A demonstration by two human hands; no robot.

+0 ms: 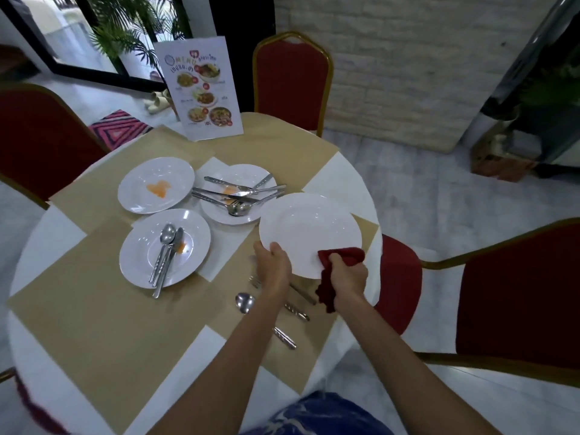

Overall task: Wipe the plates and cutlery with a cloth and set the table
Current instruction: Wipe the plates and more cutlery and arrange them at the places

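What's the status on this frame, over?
Left hand grips white plate by rim; right hand holds red cloth against it. Three stained plates unwiped, nothing blocking.

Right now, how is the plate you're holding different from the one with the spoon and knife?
The held round white plate looks clean; the resting round white plate has an orange smear. The held plate is lifted off the table; the resting plate lies there carrying a steel spoon and knife. Both share one shape.
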